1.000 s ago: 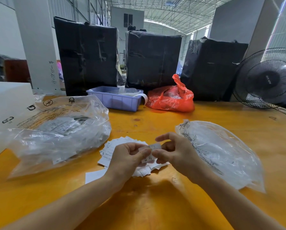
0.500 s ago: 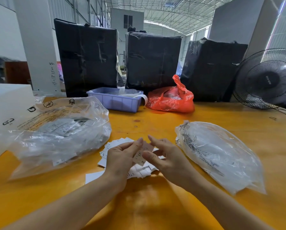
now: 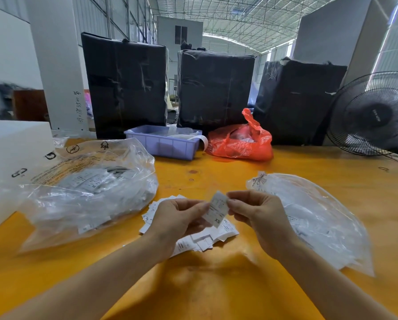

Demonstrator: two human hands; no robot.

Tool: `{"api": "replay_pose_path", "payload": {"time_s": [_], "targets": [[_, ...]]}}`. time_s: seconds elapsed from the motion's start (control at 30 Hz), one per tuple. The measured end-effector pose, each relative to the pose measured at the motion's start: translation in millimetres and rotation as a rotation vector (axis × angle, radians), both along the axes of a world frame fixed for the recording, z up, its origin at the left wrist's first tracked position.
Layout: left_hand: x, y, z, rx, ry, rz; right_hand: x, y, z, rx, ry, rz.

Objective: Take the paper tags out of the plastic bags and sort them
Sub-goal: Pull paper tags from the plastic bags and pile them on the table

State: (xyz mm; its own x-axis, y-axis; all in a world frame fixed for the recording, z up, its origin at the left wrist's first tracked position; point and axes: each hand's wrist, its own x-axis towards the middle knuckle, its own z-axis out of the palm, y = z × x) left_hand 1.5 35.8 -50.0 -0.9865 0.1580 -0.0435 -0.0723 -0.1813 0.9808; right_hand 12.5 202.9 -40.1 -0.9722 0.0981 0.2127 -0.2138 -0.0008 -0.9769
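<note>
- Your orange table (image 3: 285, 172) carries everything: at its far edge stand three black-wrapped bales (image 3: 124, 86), with a fan (image 3: 373, 114) on the right and a white box (image 3: 11, 155) on the left.
- On your left lies the large plastic bag (image 3: 82, 188), bulging with what look like many tags inside; judging by its fullness, most of the job is ahead of you.
- On your right lies a flatter clear bag (image 3: 313, 218), which looks nearly emptied, though a few slips may remain in it; you cannot tell for certain.
- Farther back sit a blue tray (image 3: 163, 144) and a red bag (image 3: 239, 144), just beside each other.
- Between the two clear bags, under your hands, is the loose pile of tags (image 3: 193, 239), already taken out but lying mixed, so the sorting seems barely begun.
- Your left hand (image 3: 175, 218) pinches one edge of a single tag (image 3: 217, 210) and your right hand (image 3: 255, 211) pinches the other; both are clamped on it, holding it above the pile. It reads XS, so you appear to be checking its size.
</note>
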Motion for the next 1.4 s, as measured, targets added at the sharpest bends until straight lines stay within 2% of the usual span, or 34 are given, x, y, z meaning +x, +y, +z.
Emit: {"api": "replay_pose_path", "payload": {"time_s": [0.2,0.4,0.5,0.57,0.63,0.7,0.77,0.83,0.9,1.0,1.1,1.2,1.4], "targets": [[-4,-6,1,-0.192,0.065,-0.07,0,1,4,-0.054,0.071,-0.052],[-7,-12,10,-0.312,0.178,-0.077,-1,5,5,-0.012,0.144,-0.08],[-16,-35,32,-0.33,0.254,0.088,-6,23,13,0.102,0.248,-0.245],[-26,-64,49,-0.329,0.305,0.31,-10,43,18,0.318,0.354,-0.437],[-37,-99,60,-0.468,0.366,0.569,-15,69,19,0.614,0.398,-0.627],[-48,-134,56,-0.714,0.389,0.757,-22,97,16,0.879,0.3,-0.709],[-56,-161,46,-0.934,0.374,0.848,-27,116,9,1.054,0.068,-0.661],[-63,-175,34,-1.106,0.303,0.859,-32,122,0,1.183,-0.156,-0.537],[-67,-179,28,-1.228,0.221,0.802,-36,121,-11,1.25,-0.263,-0.439],[-66,-175,27,-1.384,0.206,0.744,-39,119,-17,1.23,-0.203,-0.473],[-64,-167,29,-1.504,0.29,0.774,-35,117,-14,1.16,-0.089,-0.591],[-61,-155,35,-1.495,0.406,0.817,-34,118,-12,1.159,-0.088,-0.629],[-50,-118,43,-1.406,0.694,0.842,-37,117,-13,1.296,-0.078,-0.626]]}}
